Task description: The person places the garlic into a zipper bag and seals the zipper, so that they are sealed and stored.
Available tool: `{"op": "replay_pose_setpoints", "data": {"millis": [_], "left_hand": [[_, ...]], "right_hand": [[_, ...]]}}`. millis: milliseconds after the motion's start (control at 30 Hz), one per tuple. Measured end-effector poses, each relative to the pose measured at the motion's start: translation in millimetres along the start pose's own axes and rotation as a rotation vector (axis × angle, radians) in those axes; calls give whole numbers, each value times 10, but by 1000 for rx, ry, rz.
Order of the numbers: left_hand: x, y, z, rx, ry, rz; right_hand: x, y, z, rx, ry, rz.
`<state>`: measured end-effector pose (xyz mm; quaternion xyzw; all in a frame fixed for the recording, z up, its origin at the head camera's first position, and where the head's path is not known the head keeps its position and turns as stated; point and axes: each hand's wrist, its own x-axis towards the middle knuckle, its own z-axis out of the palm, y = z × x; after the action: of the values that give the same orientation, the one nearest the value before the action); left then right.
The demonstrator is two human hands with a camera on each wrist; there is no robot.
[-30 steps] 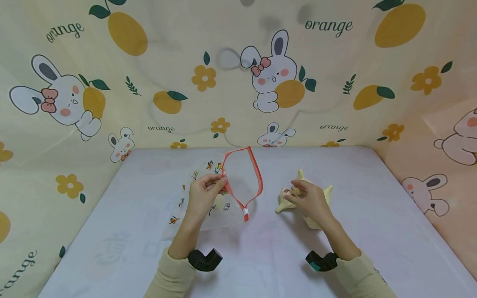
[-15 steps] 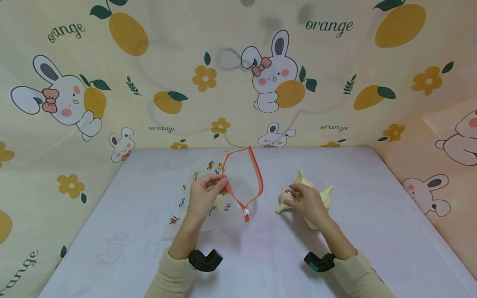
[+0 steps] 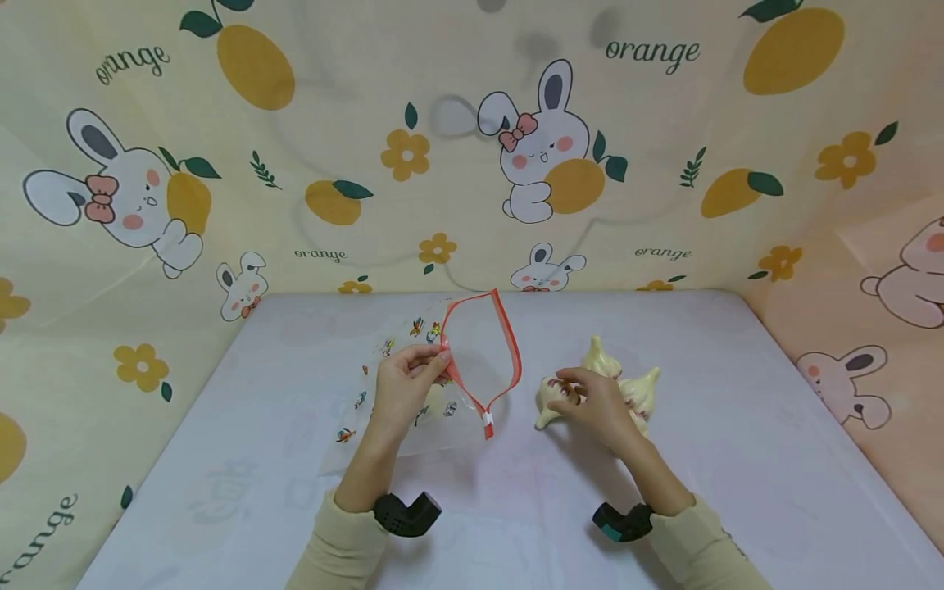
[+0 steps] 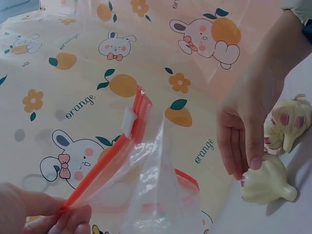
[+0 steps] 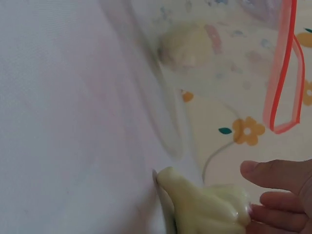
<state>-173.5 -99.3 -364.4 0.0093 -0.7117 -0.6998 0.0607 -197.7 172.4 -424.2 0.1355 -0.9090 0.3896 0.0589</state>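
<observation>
My left hand point(image 3: 406, 385) pinches the rim of a clear bag point(image 3: 413, 434) with insect prints. The bag's orange zip edge stands in an open loop, with a white slider point(image 3: 487, 419) at its lower end. To the right, the thumb and fingers of my right hand point(image 3: 601, 406) are around a cream garlic bulb point(image 3: 547, 395) with purple streaks, low over the table. The left wrist view shows the thumb on this bulb point(image 4: 268, 183); in the right wrist view fingertips meet its base point(image 5: 209, 209).
More garlic bulbs point(image 3: 640, 393) lie behind and beside my right hand, one of them point(image 3: 601, 360) farther back. The white table point(image 3: 280, 524) ends at a curtain point(image 3: 472, 164) printed with rabbits and oranges.
My right hand has come down onto the nearest-left bulb and moved left, and the bulb has shifted left from the others. My left hand and the bag stay in place.
</observation>
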Motion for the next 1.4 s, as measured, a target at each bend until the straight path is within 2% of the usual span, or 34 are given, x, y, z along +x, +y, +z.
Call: {"op": "replay_pose_setpoints", "data": {"millis": [200,400,567,867,1400], "left_hand": [[3,-7,9,3,4,1],[5,-10,8,1,4,3],[5,-10,0,5,6,-6],[3,-10,-9,8,0,-5],[-1,-3,-14,1,4,-3]], "right_hand": [[-41,-51,-15,-8,72,32],[-68,-63,-49,-102,53,94],[-50,-30,-19,-136,28,129],[-15,1,51,-164,37,100],[37,28,97,-170,73,107]]}}
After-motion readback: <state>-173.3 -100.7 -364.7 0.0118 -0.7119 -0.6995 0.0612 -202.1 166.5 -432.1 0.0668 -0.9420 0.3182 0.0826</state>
